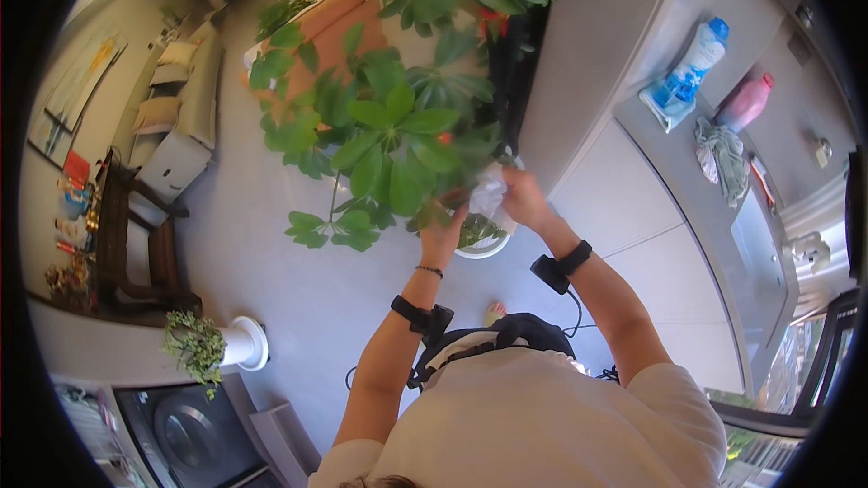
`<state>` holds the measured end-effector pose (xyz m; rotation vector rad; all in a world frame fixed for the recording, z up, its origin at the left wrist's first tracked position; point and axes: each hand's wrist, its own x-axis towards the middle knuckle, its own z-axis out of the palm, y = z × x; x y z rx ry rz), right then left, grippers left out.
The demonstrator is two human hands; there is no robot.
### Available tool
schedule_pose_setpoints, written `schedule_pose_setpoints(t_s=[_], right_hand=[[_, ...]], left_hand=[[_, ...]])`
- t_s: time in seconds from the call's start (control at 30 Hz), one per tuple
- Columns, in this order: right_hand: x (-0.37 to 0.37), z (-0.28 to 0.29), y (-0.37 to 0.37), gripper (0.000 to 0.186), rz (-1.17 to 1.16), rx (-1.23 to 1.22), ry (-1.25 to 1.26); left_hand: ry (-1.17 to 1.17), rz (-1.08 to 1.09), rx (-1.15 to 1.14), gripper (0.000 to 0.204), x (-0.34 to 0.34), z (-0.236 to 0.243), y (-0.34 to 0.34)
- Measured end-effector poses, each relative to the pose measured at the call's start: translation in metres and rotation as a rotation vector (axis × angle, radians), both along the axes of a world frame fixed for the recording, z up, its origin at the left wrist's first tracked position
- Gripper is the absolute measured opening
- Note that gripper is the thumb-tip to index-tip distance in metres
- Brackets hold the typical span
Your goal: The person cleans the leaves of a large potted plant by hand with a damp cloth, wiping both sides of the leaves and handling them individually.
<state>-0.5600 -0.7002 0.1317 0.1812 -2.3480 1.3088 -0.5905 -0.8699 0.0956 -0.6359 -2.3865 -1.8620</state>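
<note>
A leafy green potted plant (389, 145) with broad, glossy leaf clusters fills the upper middle of the view. My right hand (526, 199) is closed on a crumpled white tissue (488, 192) at the plant's right side. Just left of it, my left hand (440, 230) reaches in among the lower leaves, fingers curled. Leaves and blur partly hide what those fingers hold. Below both hands shows the rim of a white pot (484, 248). A dark strap with a small black device circles each forearm.
To the right runs a grey counter (669, 140) with a blue-and-clear bottle (692, 68), a pink bottle (747, 101) and a grey cloth (723, 158). At left stand a dark wooden table (113, 235) and a small plant in a white pot (244, 343). A washing machine (190, 429) sits lower left.
</note>
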Motion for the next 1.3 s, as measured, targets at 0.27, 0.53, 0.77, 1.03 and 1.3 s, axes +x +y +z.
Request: schedule_pose_setpoints(t_s=[0.27,0.53,0.77,1.03,1.3], right_hand=[[0.012,0.008,0.032,0.019,-0.178,-0.321,-0.013],[0.007,0.046,0.037,0.036,0.129,-0.107,-0.024],[-0.017,0.015,0.018,0.028,0.319,0.289,0.015],[-0.004,0.029,0.005,0.024,0.093,-0.153,0.013],[0.013,0.044,0.041,0.022,0.039,-0.761,0.046]], left_hand=[[-0.119,0.126,0.093,0.026,0.007,0.005,0.012],[-0.125,0.156,0.088,0.029,0.008,0.009,0.014],[-0.088,0.127,0.084,0.03,0.01,0.018,0.018],[-0.151,0.085,0.209,0.026,-0.002,-0.005,0.019],[-0.152,0.147,0.042,0.024,0.004,0.019,0.016]])
